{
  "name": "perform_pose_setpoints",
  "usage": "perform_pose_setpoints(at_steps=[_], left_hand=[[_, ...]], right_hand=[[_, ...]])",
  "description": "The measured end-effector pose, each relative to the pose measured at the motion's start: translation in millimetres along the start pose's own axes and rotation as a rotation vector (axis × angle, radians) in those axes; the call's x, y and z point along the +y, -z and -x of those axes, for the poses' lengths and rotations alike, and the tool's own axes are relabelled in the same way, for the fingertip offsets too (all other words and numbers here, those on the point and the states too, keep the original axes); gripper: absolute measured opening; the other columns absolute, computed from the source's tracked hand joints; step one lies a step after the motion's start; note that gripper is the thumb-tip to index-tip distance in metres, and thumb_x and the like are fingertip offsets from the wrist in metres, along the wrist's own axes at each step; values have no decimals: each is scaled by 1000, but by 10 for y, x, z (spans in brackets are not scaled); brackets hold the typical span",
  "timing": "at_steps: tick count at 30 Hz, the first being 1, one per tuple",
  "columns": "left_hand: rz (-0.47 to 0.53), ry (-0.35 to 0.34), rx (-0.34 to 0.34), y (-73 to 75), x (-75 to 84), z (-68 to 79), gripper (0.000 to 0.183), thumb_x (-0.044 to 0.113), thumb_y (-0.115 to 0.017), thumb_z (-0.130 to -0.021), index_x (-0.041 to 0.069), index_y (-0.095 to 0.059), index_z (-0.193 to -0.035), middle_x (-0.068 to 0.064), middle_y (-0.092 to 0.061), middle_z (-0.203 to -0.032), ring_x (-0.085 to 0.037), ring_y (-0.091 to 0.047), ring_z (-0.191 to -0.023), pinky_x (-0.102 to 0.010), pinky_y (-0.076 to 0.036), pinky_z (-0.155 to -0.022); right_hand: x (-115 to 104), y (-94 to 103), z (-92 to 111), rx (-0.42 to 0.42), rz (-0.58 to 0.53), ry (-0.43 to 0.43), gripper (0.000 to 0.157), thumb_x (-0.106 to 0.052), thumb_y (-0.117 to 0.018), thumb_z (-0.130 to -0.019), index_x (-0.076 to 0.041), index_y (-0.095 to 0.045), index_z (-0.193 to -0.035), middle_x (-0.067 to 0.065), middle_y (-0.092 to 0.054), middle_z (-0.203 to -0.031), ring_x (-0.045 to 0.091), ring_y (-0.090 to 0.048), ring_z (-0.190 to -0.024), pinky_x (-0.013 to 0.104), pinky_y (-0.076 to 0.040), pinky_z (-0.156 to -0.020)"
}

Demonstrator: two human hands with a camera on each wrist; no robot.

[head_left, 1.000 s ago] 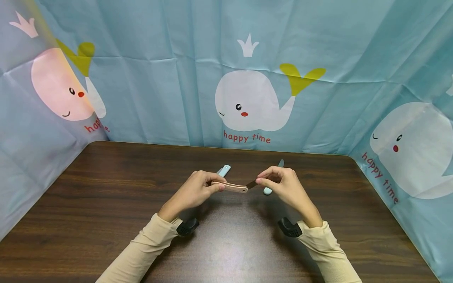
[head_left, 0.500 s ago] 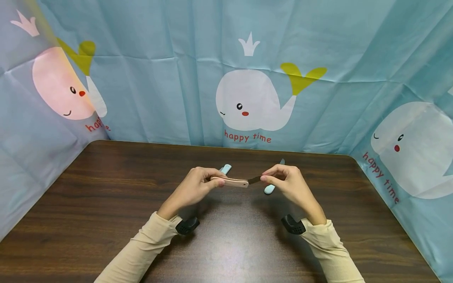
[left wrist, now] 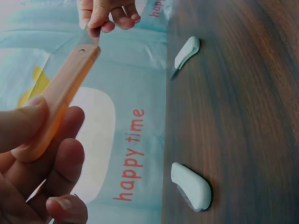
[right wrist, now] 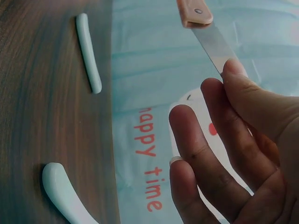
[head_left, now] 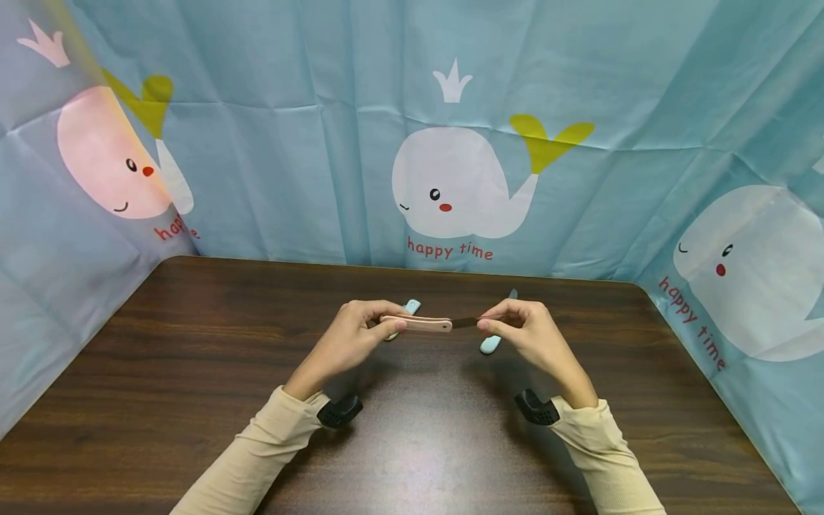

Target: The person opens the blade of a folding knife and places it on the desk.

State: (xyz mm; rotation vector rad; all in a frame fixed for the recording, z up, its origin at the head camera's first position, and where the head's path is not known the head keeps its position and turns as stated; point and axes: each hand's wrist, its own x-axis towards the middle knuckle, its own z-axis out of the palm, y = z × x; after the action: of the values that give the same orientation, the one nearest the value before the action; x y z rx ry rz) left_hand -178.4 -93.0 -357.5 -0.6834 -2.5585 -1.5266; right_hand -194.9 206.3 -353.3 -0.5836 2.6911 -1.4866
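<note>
Between my hands, above the table, is a folding knife (head_left: pixel 421 325) with a peach-coloured handle. My left hand (head_left: pixel 354 343) grips the handle, with the thumb along its side in the left wrist view. The blade (right wrist: pixel 217 46) stands out from the handle nearly in line with it. My right hand (head_left: pixel 534 343) pinches the blade toward its tip between thumb and index finger; its other fingers are spread loosely in the right wrist view. Finger and thumb cover the blade's tip.
A mint folding knife (left wrist: pixel 192 189), folded, lies on the dark wooden table (head_left: pixel 412 443) behind my left hand. Another mint knife (head_left: pixel 491 345), blade out, lies behind my right hand. A blue whale-print curtain (head_left: pixel 290 179) hangs along the table's back and sides.
The blade has swung further out, from angled to nearly straight with the handle. Both hands have risen slightly, and the right hand has shifted a little to the right.
</note>
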Motion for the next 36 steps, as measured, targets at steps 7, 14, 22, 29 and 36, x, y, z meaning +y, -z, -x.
perform_pose_setpoints(at_steps=[7,14,22,29,36], left_hand=[[38,11,17,3,-1,7,11,17,-71,-92,14,-77,-101,5,-62,-72,-4,-49,-60,-20,-39,-55],[47,20,7,14,-23,10,11,17,-70,-93,15,-76,-101,6,-61,-73,-4,-49,-60,-20,-39,-56],[36,82,-50,15,-32,8,12,19,-70,-93,14,-76,-102,3,-66,-77,-6,-53,-65,-20,-42,-59],[-48,68,-63,11,-49,2,14,19,-72,-91,15,-76,-104,1,-64,-76,-13,-48,-65,-21,-39,-58],[-94,96,-57,3,-36,-1,13,21,-74,-90,14,-74,-101,3,-66,-76,-11,-53,-66,-22,-42,-59]], right_hand=[[18,5,3,-43,12,-15,13,-19,-76,-88,-9,-75,-95,10,-76,-90,7,-65,-74,22,-48,-65],[32,-16,0,-65,40,7,12,-18,-77,-87,-10,-76,-96,5,-77,-93,8,-67,-77,21,-50,-68],[12,-15,8,-23,98,22,15,-20,-77,-87,-10,-75,-99,2,-76,-93,20,-67,-75,22,-48,-65],[28,14,6,-20,82,6,15,-21,-76,-88,-11,-75,-99,5,-74,-95,13,-65,-70,23,-47,-64],[41,47,-2,-12,13,-48,16,-22,-75,-89,-11,-74,-100,9,-73,-97,8,-63,-68,24,-44,-61]])
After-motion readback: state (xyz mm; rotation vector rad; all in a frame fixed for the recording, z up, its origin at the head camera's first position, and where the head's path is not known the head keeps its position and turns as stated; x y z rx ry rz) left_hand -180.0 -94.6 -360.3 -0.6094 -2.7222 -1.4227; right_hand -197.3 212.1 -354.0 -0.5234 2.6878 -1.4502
